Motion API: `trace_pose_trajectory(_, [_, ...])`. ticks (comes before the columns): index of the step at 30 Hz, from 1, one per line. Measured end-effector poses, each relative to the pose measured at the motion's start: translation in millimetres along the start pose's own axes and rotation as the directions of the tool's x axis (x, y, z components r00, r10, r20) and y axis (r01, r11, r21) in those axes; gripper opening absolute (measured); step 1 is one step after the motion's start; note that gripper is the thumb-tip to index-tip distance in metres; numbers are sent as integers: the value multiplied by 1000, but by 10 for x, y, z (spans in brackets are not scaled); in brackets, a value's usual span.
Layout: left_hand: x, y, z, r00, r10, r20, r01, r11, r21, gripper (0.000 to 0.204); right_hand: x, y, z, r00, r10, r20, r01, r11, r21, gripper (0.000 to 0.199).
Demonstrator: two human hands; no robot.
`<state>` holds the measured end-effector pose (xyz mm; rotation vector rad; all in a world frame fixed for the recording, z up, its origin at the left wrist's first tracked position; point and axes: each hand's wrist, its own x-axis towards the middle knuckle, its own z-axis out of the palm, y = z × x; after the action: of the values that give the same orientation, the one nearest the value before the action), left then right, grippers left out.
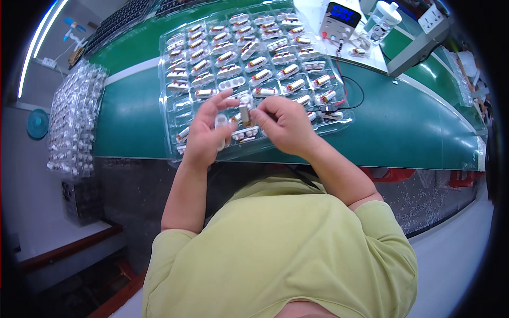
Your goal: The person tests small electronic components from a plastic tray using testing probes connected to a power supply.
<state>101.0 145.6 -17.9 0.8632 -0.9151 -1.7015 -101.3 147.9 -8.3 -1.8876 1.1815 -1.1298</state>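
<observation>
A clear plastic tray (173,127) lies before me, its pockets filled with small silver cylinders with red and gold ends, like little motors, and white pieces with round holes. Over its near part, my left hand (208,130) is curled, with a white holed piece (220,122) between thumb and palm. Its index finger reaches forward. A small silver-and-gold cylinder (245,115) stands upright between the two hands. At its right side my right hand (289,126) is closed in a pinch, fingertips against it. The fingers partly hide the contact.
A stack of filled clear trays (77,116) rises at the left. Behind the tray at right are a white power supply (341,21) with a blue display and a lidded cup (383,24). A black cable (363,95) loops beside the tray on the green table (413,127).
</observation>
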Motion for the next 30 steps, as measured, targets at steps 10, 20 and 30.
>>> trace_pose_trajectory(10, [-58,-81,63,975,155,161,-219,804,553,41,22,-21,116,938,131,320,-129,991,-26,30])
trace_pose_trajectory(20, [74,80,-572,893,353,-280,-84,741,666,28,-14,133,-284,932,302,201,-363,772,521,30])
trace_pose_trajectory(30, [65,539,-1170,936,348,-53,74,-47,996,27,-22,82,-90,943,277,185,-332,822,462,31])
